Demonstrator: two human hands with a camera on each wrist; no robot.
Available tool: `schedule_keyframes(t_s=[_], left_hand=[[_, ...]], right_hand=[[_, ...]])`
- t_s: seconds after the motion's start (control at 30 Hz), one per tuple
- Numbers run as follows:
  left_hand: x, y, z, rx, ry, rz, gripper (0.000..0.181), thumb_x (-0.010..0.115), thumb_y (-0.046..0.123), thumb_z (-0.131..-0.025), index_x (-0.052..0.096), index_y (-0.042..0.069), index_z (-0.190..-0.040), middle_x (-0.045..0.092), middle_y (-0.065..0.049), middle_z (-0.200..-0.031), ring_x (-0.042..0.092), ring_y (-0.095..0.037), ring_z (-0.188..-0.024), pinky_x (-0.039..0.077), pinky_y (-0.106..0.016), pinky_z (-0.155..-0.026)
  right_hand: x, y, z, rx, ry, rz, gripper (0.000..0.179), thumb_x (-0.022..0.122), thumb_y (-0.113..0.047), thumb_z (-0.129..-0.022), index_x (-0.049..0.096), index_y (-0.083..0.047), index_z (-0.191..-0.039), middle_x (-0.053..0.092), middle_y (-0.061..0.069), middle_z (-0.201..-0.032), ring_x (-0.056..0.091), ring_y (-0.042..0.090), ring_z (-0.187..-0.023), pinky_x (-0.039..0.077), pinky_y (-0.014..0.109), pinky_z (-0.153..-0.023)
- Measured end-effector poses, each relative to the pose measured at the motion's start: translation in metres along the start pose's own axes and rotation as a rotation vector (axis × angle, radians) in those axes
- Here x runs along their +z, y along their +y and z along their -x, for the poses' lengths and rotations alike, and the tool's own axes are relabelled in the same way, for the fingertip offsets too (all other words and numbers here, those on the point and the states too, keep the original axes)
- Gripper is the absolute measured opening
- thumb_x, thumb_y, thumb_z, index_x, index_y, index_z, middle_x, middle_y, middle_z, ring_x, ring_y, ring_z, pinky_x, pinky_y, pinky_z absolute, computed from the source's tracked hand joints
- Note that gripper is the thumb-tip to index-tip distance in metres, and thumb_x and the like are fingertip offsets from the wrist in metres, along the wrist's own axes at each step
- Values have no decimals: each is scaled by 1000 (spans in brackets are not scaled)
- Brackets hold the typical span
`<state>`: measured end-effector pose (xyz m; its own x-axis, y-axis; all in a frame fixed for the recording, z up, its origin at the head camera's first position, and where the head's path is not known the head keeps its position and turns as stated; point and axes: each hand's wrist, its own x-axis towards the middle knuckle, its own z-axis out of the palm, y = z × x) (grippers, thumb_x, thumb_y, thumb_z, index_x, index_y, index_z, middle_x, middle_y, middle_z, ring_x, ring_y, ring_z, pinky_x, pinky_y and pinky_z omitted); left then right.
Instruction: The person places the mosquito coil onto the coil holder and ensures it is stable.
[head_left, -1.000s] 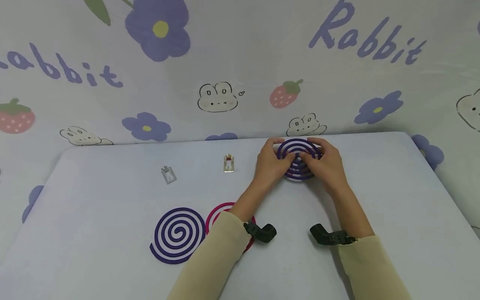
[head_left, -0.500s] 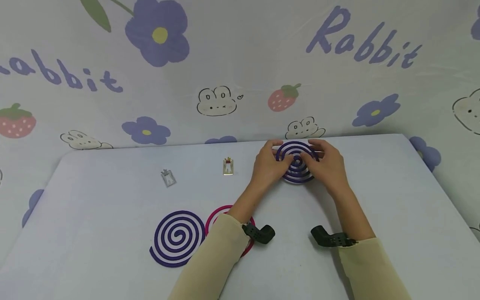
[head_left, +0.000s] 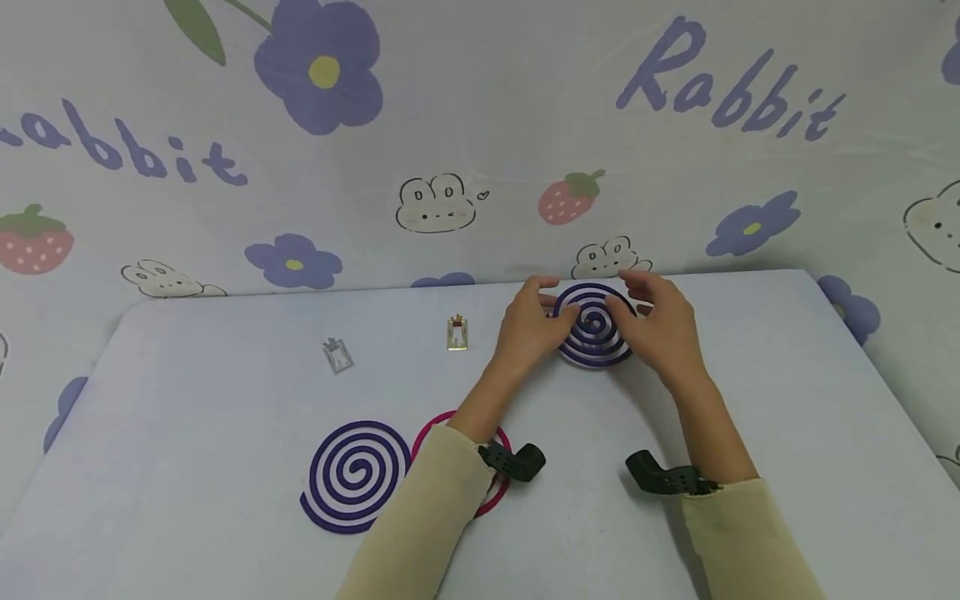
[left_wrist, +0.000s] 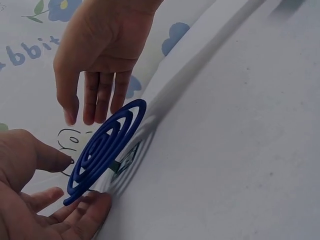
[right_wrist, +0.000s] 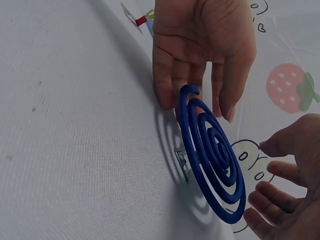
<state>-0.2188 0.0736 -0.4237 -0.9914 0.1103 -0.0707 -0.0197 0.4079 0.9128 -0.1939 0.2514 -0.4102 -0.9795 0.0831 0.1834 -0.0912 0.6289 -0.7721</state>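
My left hand and right hand are open, fingers relaxed, gripping nothing; the blue spiral coil sits between them on a metal stand.

Toward the far edge of the white worktop we see a silver stand, a gold stand and, farther right, a third stand. Nearer the front edge, left of the middle, a blue coil lies flat just beside a partly hidden red coil.

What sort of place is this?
Probably a simple indoor recording corner: a white table, a cartoon-printed cloth backdrop right behind it, and black wrist-worn devices, perhaps cameras.
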Motion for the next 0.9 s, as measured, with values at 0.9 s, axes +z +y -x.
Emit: schedule_keyframes(t_s=[0.9], left_hand=[[-44,-15,36,113,-241,-160,67,66,30,-103,40,8,-161,52,-20,-161,49,-33,-152,39,-49,-128]], right_hand=[[10,-17,5,-142,-64,22,49,69,-14,-101,57,0,-146,60,23,-150,56,41,-141,42,58,-122]])
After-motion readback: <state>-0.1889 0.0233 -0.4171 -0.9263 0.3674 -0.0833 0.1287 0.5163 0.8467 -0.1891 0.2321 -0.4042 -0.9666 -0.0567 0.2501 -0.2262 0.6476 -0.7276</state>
